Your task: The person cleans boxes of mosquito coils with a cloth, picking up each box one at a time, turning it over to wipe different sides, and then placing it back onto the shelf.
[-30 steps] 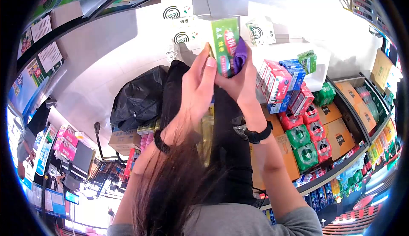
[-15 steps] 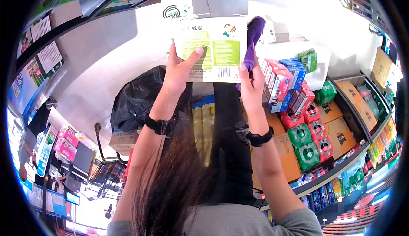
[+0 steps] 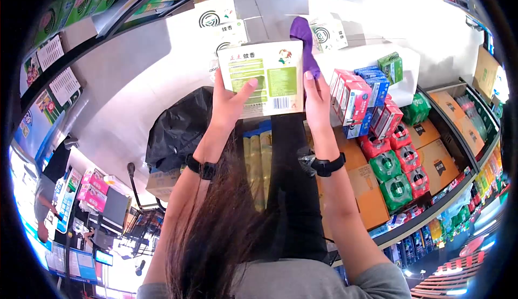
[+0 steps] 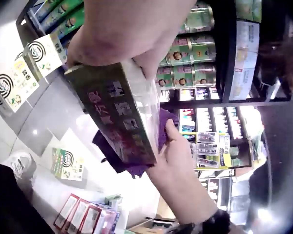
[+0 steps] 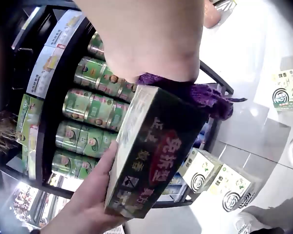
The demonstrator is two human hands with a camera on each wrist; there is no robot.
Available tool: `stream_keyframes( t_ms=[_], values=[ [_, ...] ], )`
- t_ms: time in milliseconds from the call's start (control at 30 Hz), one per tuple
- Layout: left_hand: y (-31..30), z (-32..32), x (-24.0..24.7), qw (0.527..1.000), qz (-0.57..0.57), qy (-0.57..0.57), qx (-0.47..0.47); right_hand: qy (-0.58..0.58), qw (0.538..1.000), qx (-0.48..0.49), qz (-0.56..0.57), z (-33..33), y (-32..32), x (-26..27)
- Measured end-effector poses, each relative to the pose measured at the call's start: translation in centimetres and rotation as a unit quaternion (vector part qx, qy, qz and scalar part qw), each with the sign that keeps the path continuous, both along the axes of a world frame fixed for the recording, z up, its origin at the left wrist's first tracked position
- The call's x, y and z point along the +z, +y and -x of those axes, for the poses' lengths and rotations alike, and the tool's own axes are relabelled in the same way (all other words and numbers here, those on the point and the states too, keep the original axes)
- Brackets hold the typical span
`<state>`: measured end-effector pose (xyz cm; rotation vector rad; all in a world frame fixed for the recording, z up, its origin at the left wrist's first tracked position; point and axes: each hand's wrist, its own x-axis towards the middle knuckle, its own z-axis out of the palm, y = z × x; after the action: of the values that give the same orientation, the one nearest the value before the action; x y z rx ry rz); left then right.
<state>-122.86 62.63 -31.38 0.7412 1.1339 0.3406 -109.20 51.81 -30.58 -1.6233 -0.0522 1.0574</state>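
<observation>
A mosquito coil box [image 3: 286, 83], white and green with a barcode, is held up in front of me, its broad printed face toward the head camera. My left hand [image 3: 229, 102] grips its left side, the thumb lying across the face. At the right edge, my right hand [image 3: 317, 102] pinches a purple cloth [image 3: 306, 43] that sticks up beside the box. In the left wrist view the cloth [image 4: 107, 151] lies against the end of the box, under the right hand [image 4: 173, 158]. The right wrist view shows the dark green narrow side of the box [image 5: 151, 151].
More mosquito coil boxes [image 3: 217, 10] stand on the tiled floor ahead. Stacked red boxes [image 3: 353, 97], blue boxes and wrapped green bottle packs [image 3: 395, 191] sit on cartons at the right. A black bag [image 3: 178, 129] lies at the left. Shelves of green cans [image 5: 95, 107] are close by.
The box has turned from its narrow green side to its broad white face, then come slightly lower. My left hand has moved left along with its edge; the cloth stays at the right side.
</observation>
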Motion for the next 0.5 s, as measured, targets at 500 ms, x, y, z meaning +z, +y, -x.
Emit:
stream_keyframes(
  t_ms=[500],
  values=[
    [-2.1, -5.0, -3.5, 0.794, -0.495, 0.260, -0.239, 0.119, 0.991, -0.043, -0.030, -1.0, -1.6, -2.5]
  ],
)
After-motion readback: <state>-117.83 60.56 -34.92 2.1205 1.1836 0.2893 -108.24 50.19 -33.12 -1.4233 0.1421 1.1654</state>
